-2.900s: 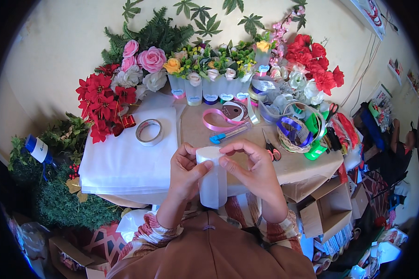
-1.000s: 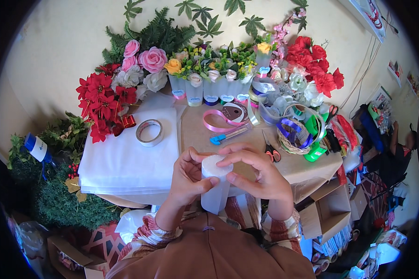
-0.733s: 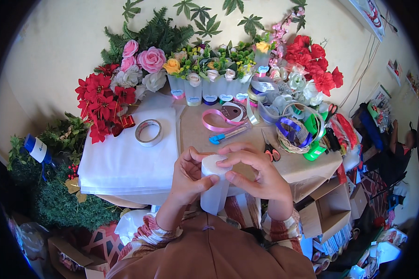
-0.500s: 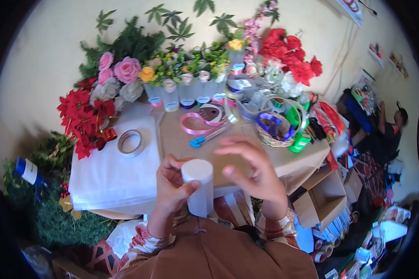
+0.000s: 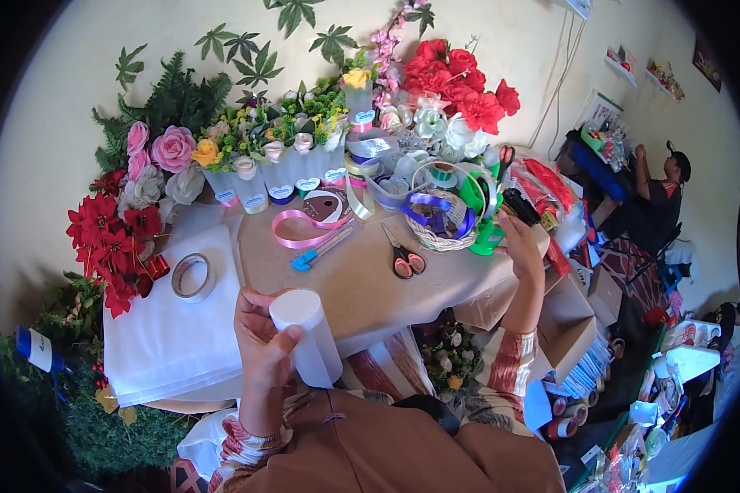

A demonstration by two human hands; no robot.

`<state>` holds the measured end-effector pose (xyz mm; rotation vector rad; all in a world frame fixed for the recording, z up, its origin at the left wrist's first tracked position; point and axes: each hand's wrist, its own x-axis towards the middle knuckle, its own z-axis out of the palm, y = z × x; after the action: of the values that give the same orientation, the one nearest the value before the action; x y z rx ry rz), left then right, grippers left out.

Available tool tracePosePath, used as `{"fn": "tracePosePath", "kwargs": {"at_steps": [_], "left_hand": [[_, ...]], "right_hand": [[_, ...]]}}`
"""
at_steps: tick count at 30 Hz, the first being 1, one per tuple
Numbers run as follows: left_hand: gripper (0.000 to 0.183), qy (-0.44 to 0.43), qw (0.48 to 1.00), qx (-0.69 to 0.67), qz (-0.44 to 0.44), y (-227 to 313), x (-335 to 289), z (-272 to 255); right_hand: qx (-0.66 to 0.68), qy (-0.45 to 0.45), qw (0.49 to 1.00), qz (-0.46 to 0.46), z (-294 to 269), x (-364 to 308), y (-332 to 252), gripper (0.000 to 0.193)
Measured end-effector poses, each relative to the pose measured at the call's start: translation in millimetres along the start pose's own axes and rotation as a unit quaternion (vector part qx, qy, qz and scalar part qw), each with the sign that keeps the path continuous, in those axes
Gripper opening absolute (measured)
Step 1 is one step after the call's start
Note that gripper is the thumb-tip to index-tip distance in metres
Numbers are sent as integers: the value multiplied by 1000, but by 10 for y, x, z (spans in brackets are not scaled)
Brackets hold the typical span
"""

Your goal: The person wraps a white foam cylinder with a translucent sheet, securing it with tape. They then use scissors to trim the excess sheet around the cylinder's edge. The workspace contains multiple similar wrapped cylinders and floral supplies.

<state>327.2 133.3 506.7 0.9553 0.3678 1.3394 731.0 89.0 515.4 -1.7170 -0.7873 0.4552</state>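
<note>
Upright in my left hand (image 5: 263,335) is a white cylinder (image 5: 298,309) with a round, flat top. A translucent white sheet (image 5: 316,357) wraps around it and hangs below. My thumb presses on its side, and the fingers curl behind it. Out at the right end of the table, my right hand (image 5: 521,244) reaches beside a green tape dispenser (image 5: 488,237). Its fingers look apart, with no closed grip showing. Scissors (image 5: 408,261) with black and orange handles lie between my hands. Behind them are a blue cutter knife (image 5: 306,260) and a pink ribbon loop (image 5: 286,238).
A tape roll (image 5: 191,278) rests on stacked white sheets (image 5: 160,353) at left. Small vases of flowers (image 5: 281,174) line the back. A wicker basket (image 5: 442,238) holds purple ribbon. An open cardboard box (image 5: 569,329) stands below right. Another person (image 5: 651,193) sits at far right.
My right hand has moved from beside the cylinder to the table's right end. Scissors now show where it was. The view has shifted right; my left hand keeps the cylinder.
</note>
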Motion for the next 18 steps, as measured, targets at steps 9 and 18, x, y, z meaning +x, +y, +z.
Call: {"fn": "tracePosePath", "kwargs": {"at_steps": [9, 18], "left_hand": [[53, 4, 1000, 2, -8, -1, -7, -19], [55, 0, 1000, 18, 0, -53, -8, -25]], "right_hand": [[154, -41, 985, 65, -56, 58, 19, 13], [218, -68, 972, 53, -134, -79, -122, 13]]}}
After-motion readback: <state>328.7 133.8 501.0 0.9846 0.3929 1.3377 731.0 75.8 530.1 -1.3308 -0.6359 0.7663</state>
